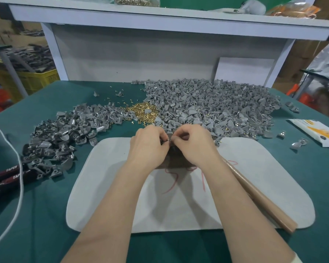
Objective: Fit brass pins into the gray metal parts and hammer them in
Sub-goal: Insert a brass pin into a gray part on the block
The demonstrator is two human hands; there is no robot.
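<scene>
Left hand and right hand pinch one gray part between opposed fingertips, probably steadying it for pin entry. Pin itself indiscernible. Brass pins heaped just beyond fingers, within reach.

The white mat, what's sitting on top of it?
A dark block sits at the far edge of the white mat, a wooden handle lies along its right side, and red marks show. The left hand and right hand, pinching a gray part, cover the block's top.
</scene>
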